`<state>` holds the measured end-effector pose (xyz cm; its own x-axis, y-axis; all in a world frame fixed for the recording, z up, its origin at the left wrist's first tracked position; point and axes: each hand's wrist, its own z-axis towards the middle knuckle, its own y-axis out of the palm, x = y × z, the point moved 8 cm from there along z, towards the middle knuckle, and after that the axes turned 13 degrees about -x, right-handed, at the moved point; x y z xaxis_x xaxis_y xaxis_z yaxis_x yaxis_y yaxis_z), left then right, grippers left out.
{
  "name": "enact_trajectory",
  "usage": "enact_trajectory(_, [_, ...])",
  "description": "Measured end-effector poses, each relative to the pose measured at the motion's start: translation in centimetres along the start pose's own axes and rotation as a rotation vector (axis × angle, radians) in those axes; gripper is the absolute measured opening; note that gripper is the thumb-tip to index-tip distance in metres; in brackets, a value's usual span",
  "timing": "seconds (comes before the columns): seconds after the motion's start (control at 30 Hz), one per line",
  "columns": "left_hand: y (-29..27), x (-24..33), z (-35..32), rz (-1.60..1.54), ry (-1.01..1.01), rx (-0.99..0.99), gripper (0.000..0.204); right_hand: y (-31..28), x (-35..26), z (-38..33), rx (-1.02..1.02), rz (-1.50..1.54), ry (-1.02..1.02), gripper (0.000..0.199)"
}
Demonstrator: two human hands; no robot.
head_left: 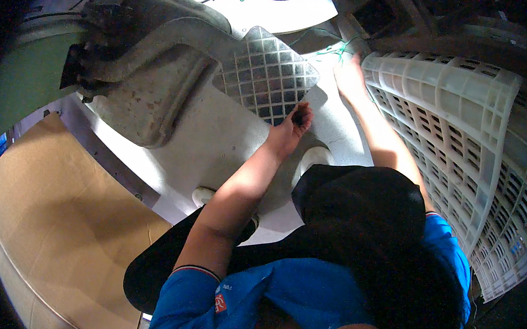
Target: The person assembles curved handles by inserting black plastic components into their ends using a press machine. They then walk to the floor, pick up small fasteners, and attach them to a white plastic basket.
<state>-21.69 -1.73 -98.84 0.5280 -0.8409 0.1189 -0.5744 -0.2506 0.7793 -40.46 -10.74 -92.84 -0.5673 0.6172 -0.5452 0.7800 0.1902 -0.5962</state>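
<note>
My left hand (291,128) is stretched forward to the near corner of a shiny metal plate (264,72) with a square grid pattern. Its fingers pinch a small dark object (303,113) at the plate's edge. My right hand (348,75) reaches farther out, its back towards me, between the plate and a white lattice crate (465,118). Its fingertips lie by thin green wires (339,48); whether they grip the wires is hidden. Both hands are above a pale grey floor surface (216,142).
A large grey moulded part (158,88) lies left of the plate, with a dark clump (105,19) on its far end. A brown cardboard sheet (55,210) covers the lower left. A white round top (276,1) with cables is at the back. My white shoes (313,159) stand below.
</note>
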Motion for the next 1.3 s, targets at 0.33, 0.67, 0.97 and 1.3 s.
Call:
enact_trajectory(0.33, [1.5, 1.7, -0.3, 0.042, 0.124, -0.239, 0.032, 2.1, 3.3, -3.5, 0.122, 0.081, -0.067, 0.044])
enact_trajectory(0.67, [1.0, 2.1, -0.1, 0.036, 0.080, -0.196, 0.035, 1.2, 0.9, -2.0, 0.126, -0.185, -0.205, 0.012])
enact_trajectory(0.97, [0.2, 1.6, 1.1, 0.065, 0.046, -0.271, 0.029, 1.8, 1.7, -1.8, 0.039, -0.162, -0.196, 0.015])
enact_trajectory(1.3, [-1.1, 0.8, 1.5, 0.032, -0.006, -0.085, 0.024, 1.5, 1.1, -2.9, 0.168, -0.283, -0.260, 0.014])
